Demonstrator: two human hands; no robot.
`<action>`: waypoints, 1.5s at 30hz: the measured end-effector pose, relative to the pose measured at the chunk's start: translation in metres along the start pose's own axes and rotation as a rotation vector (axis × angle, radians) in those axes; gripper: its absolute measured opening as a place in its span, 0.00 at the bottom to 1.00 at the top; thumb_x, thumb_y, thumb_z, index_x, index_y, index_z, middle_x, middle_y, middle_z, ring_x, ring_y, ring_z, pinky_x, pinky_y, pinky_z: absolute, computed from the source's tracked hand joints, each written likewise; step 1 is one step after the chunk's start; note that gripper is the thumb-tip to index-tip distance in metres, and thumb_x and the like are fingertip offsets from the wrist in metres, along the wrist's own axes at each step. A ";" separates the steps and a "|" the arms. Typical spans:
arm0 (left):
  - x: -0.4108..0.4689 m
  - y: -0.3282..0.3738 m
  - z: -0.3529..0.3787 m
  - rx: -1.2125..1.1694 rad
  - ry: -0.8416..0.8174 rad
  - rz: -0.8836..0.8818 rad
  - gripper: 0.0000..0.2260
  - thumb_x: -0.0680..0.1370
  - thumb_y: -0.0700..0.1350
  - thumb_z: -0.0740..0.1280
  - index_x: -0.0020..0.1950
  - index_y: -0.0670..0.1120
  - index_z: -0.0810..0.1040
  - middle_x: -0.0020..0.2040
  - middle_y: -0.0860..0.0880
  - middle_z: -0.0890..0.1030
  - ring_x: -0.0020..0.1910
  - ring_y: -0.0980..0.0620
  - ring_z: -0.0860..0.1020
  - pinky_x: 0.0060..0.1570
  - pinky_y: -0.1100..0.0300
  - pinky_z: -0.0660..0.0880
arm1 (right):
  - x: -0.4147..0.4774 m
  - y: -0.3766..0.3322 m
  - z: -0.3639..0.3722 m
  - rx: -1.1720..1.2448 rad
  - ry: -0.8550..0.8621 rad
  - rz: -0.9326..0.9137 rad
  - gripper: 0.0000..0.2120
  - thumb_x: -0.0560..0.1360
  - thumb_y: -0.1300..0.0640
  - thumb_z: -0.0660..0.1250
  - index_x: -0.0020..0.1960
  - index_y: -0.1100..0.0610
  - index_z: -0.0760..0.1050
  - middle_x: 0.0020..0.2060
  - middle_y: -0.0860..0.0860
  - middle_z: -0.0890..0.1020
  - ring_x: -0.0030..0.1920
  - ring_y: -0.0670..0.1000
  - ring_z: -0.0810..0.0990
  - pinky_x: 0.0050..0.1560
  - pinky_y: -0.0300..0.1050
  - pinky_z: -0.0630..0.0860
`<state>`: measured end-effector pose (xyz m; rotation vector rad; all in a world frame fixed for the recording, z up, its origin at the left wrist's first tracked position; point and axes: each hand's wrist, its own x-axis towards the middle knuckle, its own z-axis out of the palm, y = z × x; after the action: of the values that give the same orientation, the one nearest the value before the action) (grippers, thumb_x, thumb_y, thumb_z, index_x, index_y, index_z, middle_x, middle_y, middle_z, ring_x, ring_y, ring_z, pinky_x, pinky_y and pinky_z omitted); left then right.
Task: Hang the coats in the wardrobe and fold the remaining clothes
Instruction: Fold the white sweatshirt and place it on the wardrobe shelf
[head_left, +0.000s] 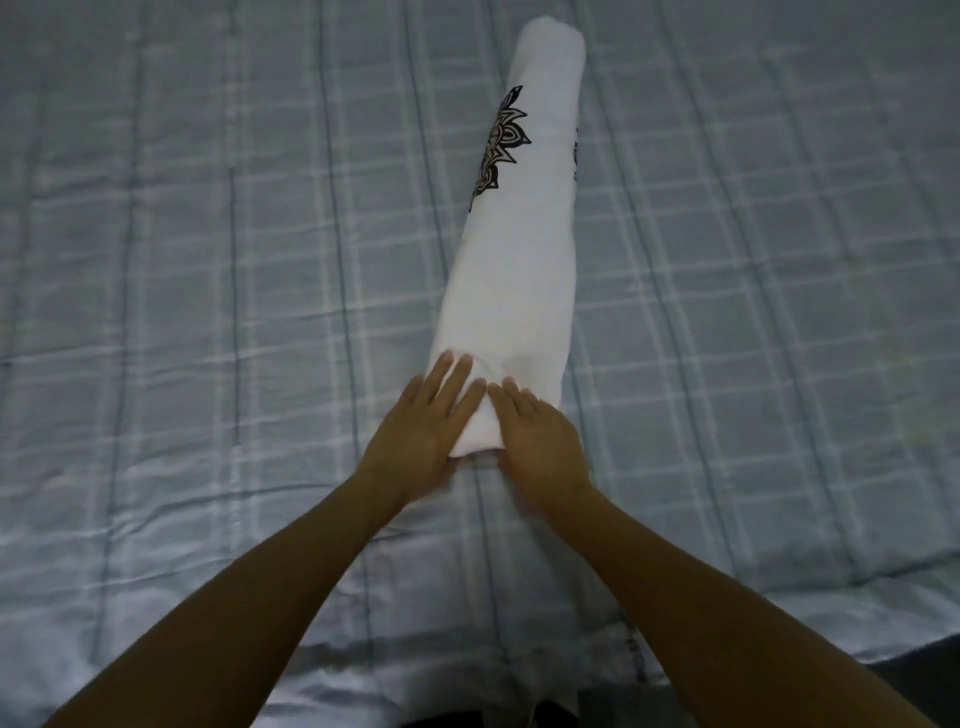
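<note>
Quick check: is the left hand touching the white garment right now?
Touching. The head view shows the left hand lying flat, fingers straight, on the near end of the folded white garment.

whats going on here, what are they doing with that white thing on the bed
A person is folding a white garment with a black floral print. It is already folded into a long narrow strip and lies on a blue-grey checked quilted bedspread. The left hand and the right hand press flat, fingers straight, side by side on its near end. No coat or wardrobe is in view.
</note>
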<state>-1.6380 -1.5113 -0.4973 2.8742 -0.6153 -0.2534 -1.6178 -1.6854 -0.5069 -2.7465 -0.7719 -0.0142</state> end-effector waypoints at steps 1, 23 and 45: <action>-0.003 0.004 0.000 -0.001 0.015 -0.024 0.42 0.63 0.46 0.77 0.72 0.39 0.62 0.73 0.34 0.61 0.72 0.34 0.59 0.63 0.38 0.68 | -0.003 -0.002 -0.006 0.022 0.024 -0.007 0.26 0.58 0.68 0.79 0.55 0.65 0.79 0.49 0.63 0.83 0.40 0.59 0.84 0.34 0.49 0.80; -0.064 0.159 -0.080 -0.191 -0.453 -0.086 0.19 0.75 0.45 0.67 0.66 0.44 0.72 0.64 0.46 0.76 0.62 0.48 0.73 0.57 0.63 0.64 | -0.171 -0.013 -0.118 0.146 -0.172 0.013 0.38 0.59 0.47 0.75 0.66 0.55 0.67 0.46 0.52 0.83 0.41 0.51 0.82 0.42 0.43 0.80; -0.037 0.089 -0.009 0.000 0.134 -0.029 0.34 0.75 0.63 0.56 0.74 0.43 0.62 0.73 0.37 0.62 0.73 0.40 0.59 0.66 0.40 0.63 | -0.022 0.013 -0.088 0.155 -0.077 0.335 0.31 0.74 0.53 0.68 0.73 0.55 0.60 0.65 0.56 0.72 0.61 0.57 0.74 0.60 0.52 0.70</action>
<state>-1.7040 -1.5740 -0.4639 2.8722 -0.5499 -0.0647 -1.6237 -1.7319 -0.4279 -2.7023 -0.3077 0.2119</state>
